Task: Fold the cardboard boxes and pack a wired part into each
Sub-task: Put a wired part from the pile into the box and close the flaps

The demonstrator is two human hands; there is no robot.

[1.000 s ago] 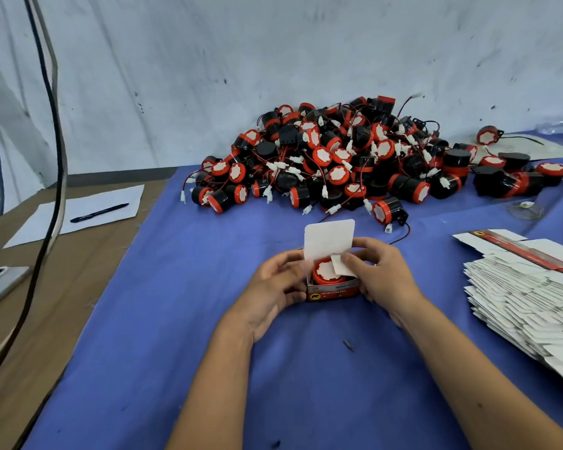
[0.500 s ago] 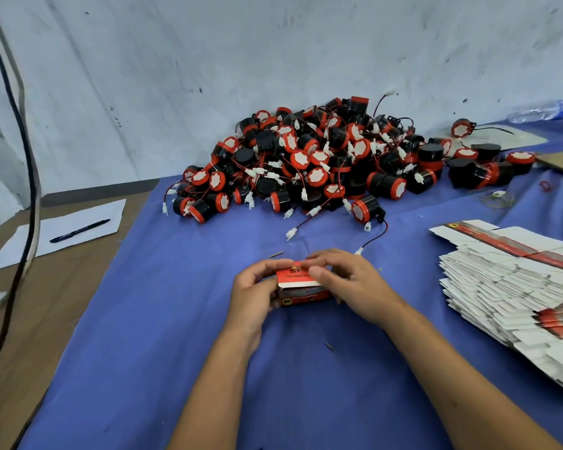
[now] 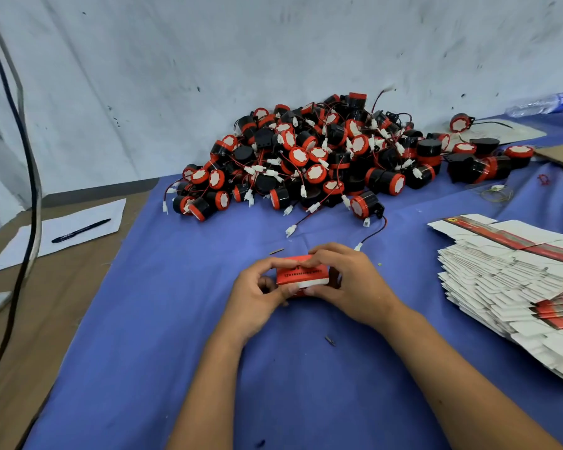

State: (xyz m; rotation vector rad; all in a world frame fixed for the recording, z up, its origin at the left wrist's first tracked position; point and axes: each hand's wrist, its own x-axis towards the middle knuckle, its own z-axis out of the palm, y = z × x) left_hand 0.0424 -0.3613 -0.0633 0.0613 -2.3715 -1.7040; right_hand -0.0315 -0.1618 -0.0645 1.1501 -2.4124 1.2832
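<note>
A small red cardboard box (image 3: 301,276) with black lettering on its top sits on the blue cloth at the centre. My left hand (image 3: 257,293) grips its left end, fingers curled over the top and thumb at the front. My right hand (image 3: 348,284) grips its right end, fingers along the top edge and thumb on the white strip at the front. The lid lies folded down over the box. A large heap of black-and-red wired parts (image 3: 312,160) lies behind. A stack of flat unfolded boxes (image 3: 514,280) lies at the right.
The blue cloth (image 3: 163,319) covers the table. At the left, a pen (image 3: 80,230) lies on a white sheet (image 3: 30,248) on brown board, and a black cable (image 3: 30,177) hangs down. A plastic bottle (image 3: 540,103) lies at the far right by the wall.
The white lid flap stood upright with the part visible inside; now the lid is folded down over the box. Both hands have stayed at the box's ends.
</note>
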